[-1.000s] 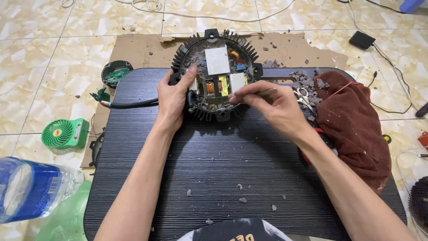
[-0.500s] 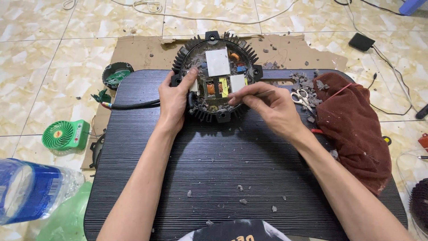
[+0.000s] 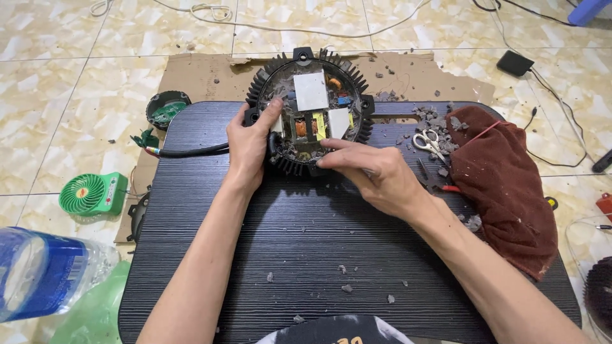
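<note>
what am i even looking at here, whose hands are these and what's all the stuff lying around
This is one picture from a camera worn on a person's head, looking down at their own two bare hands; there is no robot. The left hand grips the left edge of a round black finned housing lying open, with small electronic parts inside. The right hand reaches its fingertips in at the lower edge. The housing rests partly on a dark ribbed board on cardboard over a tiled floor. A black cable leads off to the left. To the right lie scissors, grey debris and a dark red cloth. A small green fan and a plastic bottle lie at the left.
</note>
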